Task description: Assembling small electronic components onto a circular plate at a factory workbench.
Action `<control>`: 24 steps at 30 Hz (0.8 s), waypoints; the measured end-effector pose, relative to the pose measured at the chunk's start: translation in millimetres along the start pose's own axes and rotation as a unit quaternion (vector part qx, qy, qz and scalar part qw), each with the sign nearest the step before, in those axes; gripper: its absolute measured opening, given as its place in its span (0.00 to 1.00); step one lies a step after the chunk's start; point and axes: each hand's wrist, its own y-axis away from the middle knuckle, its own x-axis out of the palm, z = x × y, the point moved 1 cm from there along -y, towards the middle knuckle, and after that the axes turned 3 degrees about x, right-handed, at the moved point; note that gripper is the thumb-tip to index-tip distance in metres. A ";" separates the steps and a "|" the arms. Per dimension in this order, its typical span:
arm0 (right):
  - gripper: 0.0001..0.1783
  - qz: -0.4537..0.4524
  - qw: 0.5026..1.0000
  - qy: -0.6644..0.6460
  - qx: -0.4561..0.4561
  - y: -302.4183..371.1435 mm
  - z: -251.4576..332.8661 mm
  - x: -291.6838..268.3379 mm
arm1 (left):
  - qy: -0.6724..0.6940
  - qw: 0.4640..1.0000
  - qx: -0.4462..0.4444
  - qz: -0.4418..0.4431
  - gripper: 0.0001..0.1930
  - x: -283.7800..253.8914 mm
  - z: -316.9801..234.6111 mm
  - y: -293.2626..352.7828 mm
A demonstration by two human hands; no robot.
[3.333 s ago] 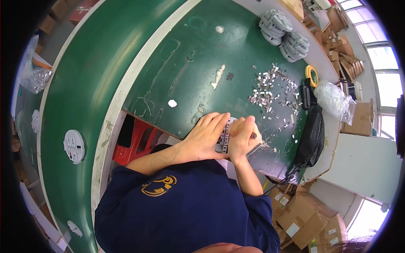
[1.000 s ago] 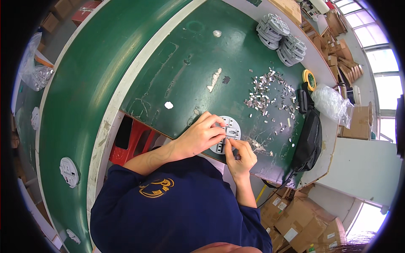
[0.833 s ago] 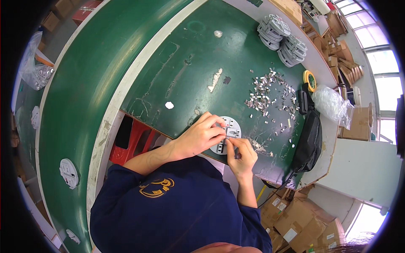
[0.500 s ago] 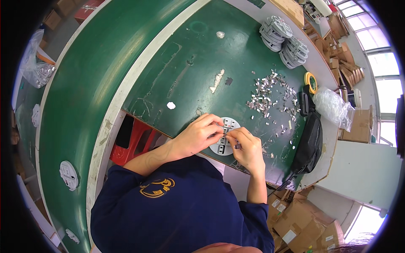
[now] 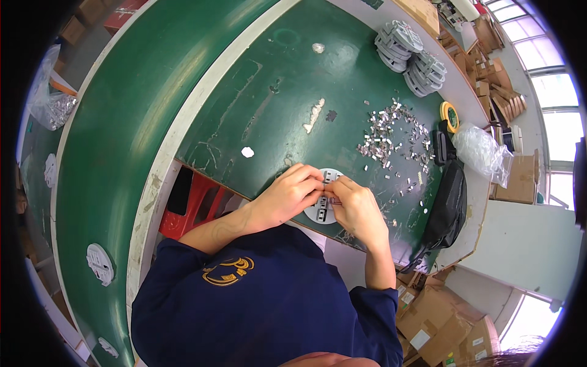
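A round light-grey plastic disc (image 5: 313,215) with dark slots and raised blocks lies at the table's near edge, partly covered by both hands. My left hand (image 5: 295,191) rests over its left side, fingers bent and thumb close to the index finger. From the right, my right hand (image 5: 359,211) reaches over the disc with thumb and fingers pinched together. The two sets of fingertips meet above the disc's middle. Whatever sits between them is too small and too covered to make out. Small dark bits seem to show under the right fingers.
Many small metal pieces (image 5: 382,137) lie scattered to the right. Stacked grey discs (image 5: 398,46) stand at the far right, near a yellow tape roll (image 5: 449,116), a clear plastic bag (image 5: 480,150) and a black bag (image 5: 448,208). Another disc (image 5: 99,264) lies on the green belt at left.
My right hand has turned and shifted slightly, bringing its fingertips against those of the left hand over the disc. The left hand has hardly moved.
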 end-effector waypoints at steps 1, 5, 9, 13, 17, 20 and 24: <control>0.06 -0.005 1.000 -0.011 -0.002 2.4 -1.2 -0.5 | 0.004 1.000 -0.005 -0.001 0.07 1.3 0.6 1.1; 0.07 -0.016 0.999 0.022 -0.019 0.3 0.6 5.7 | 0.002 1.000 -0.005 0.010 0.06 -3.9 0.2 -6.4; 0.03 -0.059 0.997 -0.019 -0.036 6.7 -2.7 10.8 | 0.039 0.997 -0.033 0.051 0.10 -4.3 3.7 -0.1; 0.13 -0.164 0.967 -0.192 -0.039 5.5 -2.9 -5.6 | 0.019 0.997 -0.013 0.068 0.24 -11.7 1.8 -8.5; 0.25 -0.268 0.822 -0.496 -0.082 1.9 9.5 16.7 | -0.042 0.994 0.008 0.101 0.41 -1.3 0.9 -2.4; 0.28 -0.298 0.741 -0.592 -0.108 -2.1 10.1 30.5 | -0.064 0.991 0.006 0.121 0.48 0.6 3.0 -2.2; 0.29 -0.337 0.741 -0.573 -0.096 -4.1 12.4 41.6 | -0.066 0.989 -0.004 0.135 0.51 1.2 5.1 -2.2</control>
